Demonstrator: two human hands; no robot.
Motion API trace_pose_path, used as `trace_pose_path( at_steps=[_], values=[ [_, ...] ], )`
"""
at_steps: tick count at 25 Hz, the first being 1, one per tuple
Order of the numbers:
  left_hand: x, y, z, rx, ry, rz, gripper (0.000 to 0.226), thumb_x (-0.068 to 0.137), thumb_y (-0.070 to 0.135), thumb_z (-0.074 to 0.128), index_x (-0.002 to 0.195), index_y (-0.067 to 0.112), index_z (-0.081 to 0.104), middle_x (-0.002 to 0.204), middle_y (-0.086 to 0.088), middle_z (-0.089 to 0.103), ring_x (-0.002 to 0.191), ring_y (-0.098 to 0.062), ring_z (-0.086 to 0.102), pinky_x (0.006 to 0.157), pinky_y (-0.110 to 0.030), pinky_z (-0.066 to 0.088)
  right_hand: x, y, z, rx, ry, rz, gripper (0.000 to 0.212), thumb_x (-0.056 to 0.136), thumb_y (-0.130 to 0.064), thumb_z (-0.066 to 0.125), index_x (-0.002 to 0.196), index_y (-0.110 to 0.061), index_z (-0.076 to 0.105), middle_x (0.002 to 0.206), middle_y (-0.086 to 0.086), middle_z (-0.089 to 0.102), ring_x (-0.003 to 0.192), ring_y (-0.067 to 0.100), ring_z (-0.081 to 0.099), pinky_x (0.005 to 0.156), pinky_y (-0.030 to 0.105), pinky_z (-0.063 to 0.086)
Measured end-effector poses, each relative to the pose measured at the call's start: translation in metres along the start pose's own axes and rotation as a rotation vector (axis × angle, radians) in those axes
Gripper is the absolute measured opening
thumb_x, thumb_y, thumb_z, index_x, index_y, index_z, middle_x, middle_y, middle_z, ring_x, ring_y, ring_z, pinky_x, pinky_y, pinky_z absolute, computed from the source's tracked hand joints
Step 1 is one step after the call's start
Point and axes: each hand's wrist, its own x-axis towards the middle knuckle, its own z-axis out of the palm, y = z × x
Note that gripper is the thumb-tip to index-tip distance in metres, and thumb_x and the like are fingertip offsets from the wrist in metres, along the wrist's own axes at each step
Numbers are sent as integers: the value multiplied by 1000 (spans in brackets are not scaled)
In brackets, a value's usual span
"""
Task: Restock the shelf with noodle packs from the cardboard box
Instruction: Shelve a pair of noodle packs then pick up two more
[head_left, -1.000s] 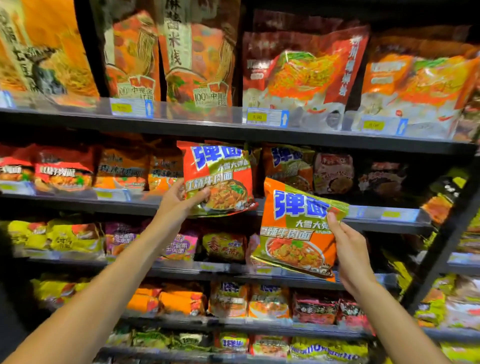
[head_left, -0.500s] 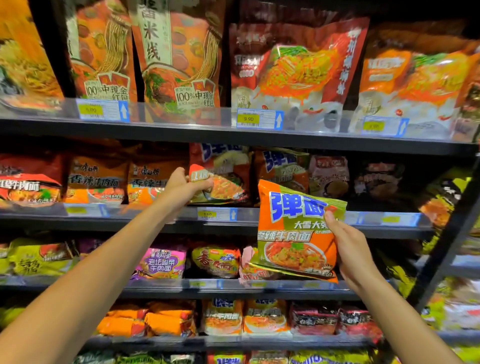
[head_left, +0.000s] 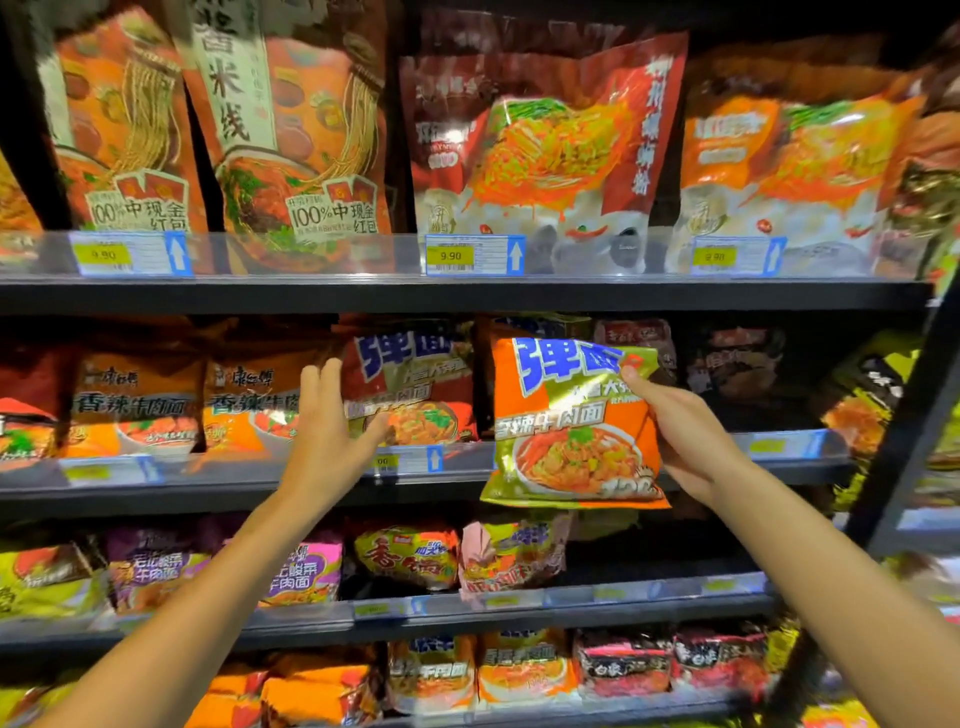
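Restocking, part done
Left hand (head_left: 332, 415) fingers spread against shelved orange-and-green foil noodle pack (head_left: 415, 395); right hand (head_left: 680, 431) fingers pinching matching pack (head_left: 571, 426), unshelved beside it; cardboard box unseen.

Two bare forearms are seen, each ending in a bare hand. No sleeve, cuff, glove, watch, bracelet or ring is seen on either arm; both are uncovered from the lowest visible part up to the fingertips. The left hand (head_left: 332, 426) is shown from the back, with the knuckles and the backs of the fingers in view and the thumb set off to one side. The right hand (head_left: 675, 431) is shown from its thumb side, and a short, unpainted thumbnail is visible. Both forearms are slender and smooth. No markings, tattoos or bandages can be made out on them.
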Motion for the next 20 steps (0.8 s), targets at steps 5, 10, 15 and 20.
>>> trace_pose_path(
  at_steps=[5, 10, 15, 20],
  values=[
    [-17, 26, 2, -46, -62, 380, 43, 94, 27, 58, 135, 15, 54, 146, -2, 41, 143, -17, 29, 117, -33, 24, 54, -18, 12, -35, 20, 16, 22, 99, -23, 55, 89, -5, 62, 67, 8, 66, 62, 20, 64, 67, 32, 57],
    [-16, 51, 24, 102, -225, 515, 44, 98, 41, 51, 140, 28, 51, 154, 10, 35, 147, -22, 22, 118, -44, 25, 76, -30, 36, 35, 75, -27, 31, 94, -36, 67, 111, -10, 65, 98, 10, 75, 82, 25, 71, 81, 39, 58],
    [-16, 49, 44, 407, -427, 428, 59, 95, 69, 22, 143, 41, 43, 158, 12, 29, 149, -32, 13, 119, -58, 14, 83, -8, 32, -428, 189, 4, 35, 100, -26, 55, 114, 5, 62, 117, 24, 65, 93, 33, 62, 82, 41, 48],
    [-20, 41, 39, 401, -409, 399, 57, 97, 66, 24, 147, 41, 37, 161, 14, 18, 151, -22, 1, 123, -51, 5, 68, 2, 7, -479, 242, -161, 43, 95, -37, 61, 70, -10, 38, 68, 9, 40, 61, 20, 36, 62, 35, 30]
  ],
)
